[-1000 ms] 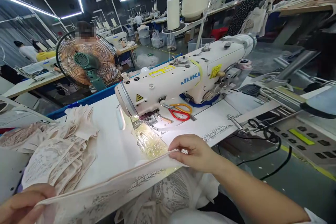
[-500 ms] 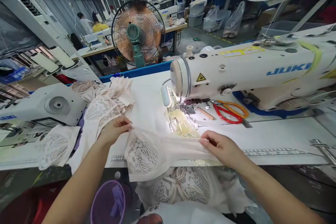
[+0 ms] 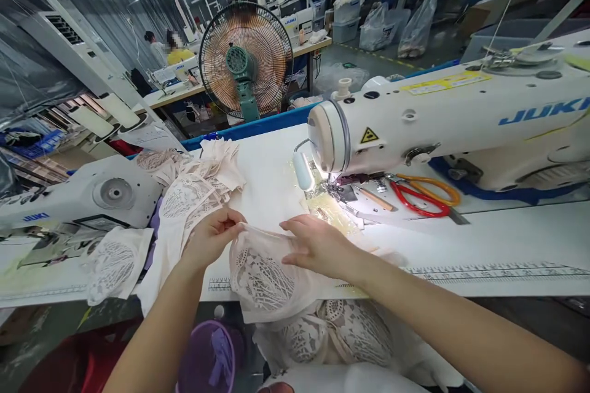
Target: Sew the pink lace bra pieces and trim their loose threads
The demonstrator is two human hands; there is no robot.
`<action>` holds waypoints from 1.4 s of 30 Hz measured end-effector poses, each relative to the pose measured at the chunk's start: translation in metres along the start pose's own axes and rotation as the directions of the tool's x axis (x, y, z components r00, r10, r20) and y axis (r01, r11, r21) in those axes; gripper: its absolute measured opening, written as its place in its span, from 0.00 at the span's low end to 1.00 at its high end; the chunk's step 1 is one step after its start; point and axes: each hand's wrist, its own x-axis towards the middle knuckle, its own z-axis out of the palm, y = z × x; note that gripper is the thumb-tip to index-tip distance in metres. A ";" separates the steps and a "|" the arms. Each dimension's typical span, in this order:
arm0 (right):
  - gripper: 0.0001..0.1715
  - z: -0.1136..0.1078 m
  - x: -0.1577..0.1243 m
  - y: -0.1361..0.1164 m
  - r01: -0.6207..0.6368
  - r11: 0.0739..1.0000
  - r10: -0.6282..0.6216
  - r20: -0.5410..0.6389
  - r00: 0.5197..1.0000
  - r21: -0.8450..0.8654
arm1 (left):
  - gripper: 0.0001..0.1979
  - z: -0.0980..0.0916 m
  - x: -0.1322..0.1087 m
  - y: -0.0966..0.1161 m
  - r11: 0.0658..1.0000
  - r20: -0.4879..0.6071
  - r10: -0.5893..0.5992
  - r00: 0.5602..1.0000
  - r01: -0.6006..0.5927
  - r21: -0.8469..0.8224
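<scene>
My left hand [image 3: 212, 238] pinches the top edge of a pale lace bra piece [image 3: 263, 282] between thumb and fingertips. The piece hangs partly over the table's front edge, its lace cup facing me. Over its right part is my right hand [image 3: 325, 249], thumb and fingers spread apart, fingertips at the fabric's upper edge; whether they press on it is hard to see. Beyond that hand stands a sewing machine [image 3: 396, 126] with its lamp lit. More lace bra pieces [image 3: 357, 325] lie below the table edge, near my lap.
A heap of lace pieces [image 3: 193, 187] lies to the left, beside a second sewing machine [image 3: 110, 193]. Red-handled scissors [image 3: 421, 199] rest under the right machine's arm. A purple bin [image 3: 235, 344] stands below the table. Behind the table is a large fan [image 3: 246, 61].
My right hand has let go of the piece's right end and moved left to the cup, its fingers spreading. My left hand keeps its pinch. The view has shifted slightly.
</scene>
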 end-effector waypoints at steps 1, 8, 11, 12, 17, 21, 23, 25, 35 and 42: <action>0.22 0.003 0.005 -0.004 -0.014 1.000 0.013 0.014 1.000 0.024 | 0.09 0.000 -0.003 0.004 1.000 0.005 0.021 1.000 -0.021 0.007; 0.03 0.002 -0.009 -0.011 0.179 0.981 -0.175 -0.066 0.982 0.069 | 0.03 -0.007 -0.022 0.014 0.986 0.069 0.164 0.984 -0.166 0.027; 0.09 0.001 -0.017 -0.016 0.300 0.954 -0.298 -0.135 0.945 -0.005 | 0.02 -0.007 -0.026 0.014 0.977 0.063 0.210 0.976 -0.212 0.028; 0.10 0.001 -0.019 -0.018 0.317 0.948 -0.316 -0.146 0.937 -0.019 | 0.01 -0.007 -0.027 0.015 0.973 0.070 0.228 0.971 -0.231 0.026; 0.11 -0.005 -0.025 -0.025 0.317 0.948 -0.316 -0.139 0.938 -0.021 | 0.04 -0.008 -0.032 0.026 0.955 0.138 0.290 0.947 -0.297 0.029; 0.12 -0.010 -0.031 -0.030 0.326 0.945 -0.327 -0.119 0.938 -0.022 | 0.07 -0.010 -0.038 0.037 0.935 0.181 0.345 0.921 -0.354 0.020; 0.10 -0.011 -0.035 -0.031 0.332 0.943 -0.332 -0.124 0.935 -0.021 | 0.08 -0.010 -0.042 0.042 0.928 0.182 0.361 0.914 -0.372 0.023; 0.08 -0.010 -0.038 -0.031 0.341 0.940 -0.340 -0.139 0.930 -0.017 | 0.08 -0.010 -0.046 0.044 0.928 0.181 0.357 0.917 -0.369 0.041; 0.06 -0.012 -0.042 -0.029 0.345 0.939 -0.344 -0.107 0.933 -0.017 | 0.02 0.003 -0.054 0.051 0.911 0.106 0.349 0.931 -0.364 0.196; 0.08 -0.013 -0.044 -0.026 0.270 0.959 -0.267 -0.047 0.963 0.089 | 0.05 0.008 -0.051 0.050 0.928 0.096 0.282 0.955 -0.296 0.224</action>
